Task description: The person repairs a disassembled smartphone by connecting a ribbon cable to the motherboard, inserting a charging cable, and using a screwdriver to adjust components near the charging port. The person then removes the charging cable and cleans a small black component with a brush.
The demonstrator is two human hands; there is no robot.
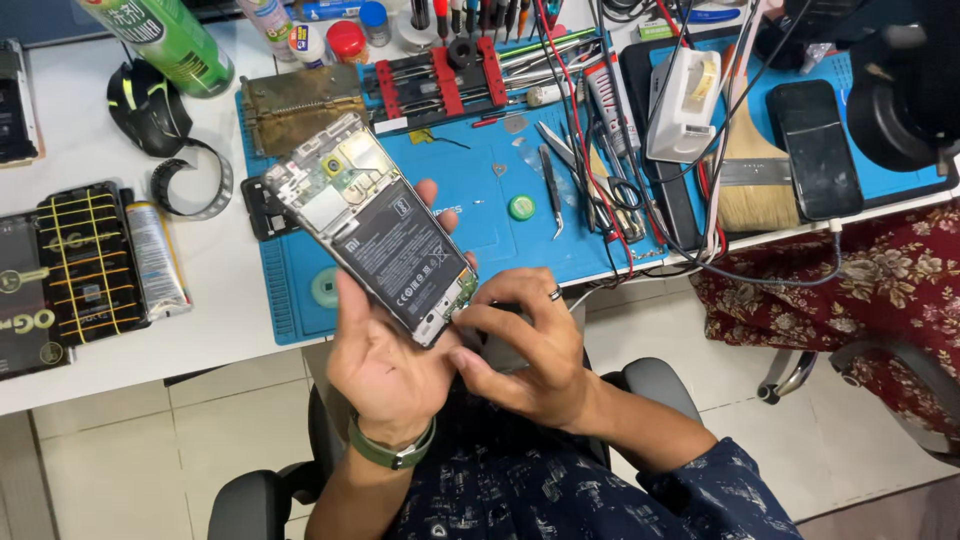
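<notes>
Opened phone (375, 232), back cover off with battery and board exposed, is held tilted above the blue work mat's (480, 215) front edge. Left hand (385, 365) cradles it from beneath, palm up (fingertips showing past its far side). Right hand (525, 345), fingers curled, pinches at the phone's lower corner. Tweezers (552, 190) lie on the mat.

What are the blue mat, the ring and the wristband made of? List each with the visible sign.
Blue mat: probably silicone or rubber, matte, with moulded ridges and trays.
Ring on the right hand: looks like metal, a silvery glint.
Wristband on the left hand: likely rubber or fabric, dull green; cannot tell which.
</notes>
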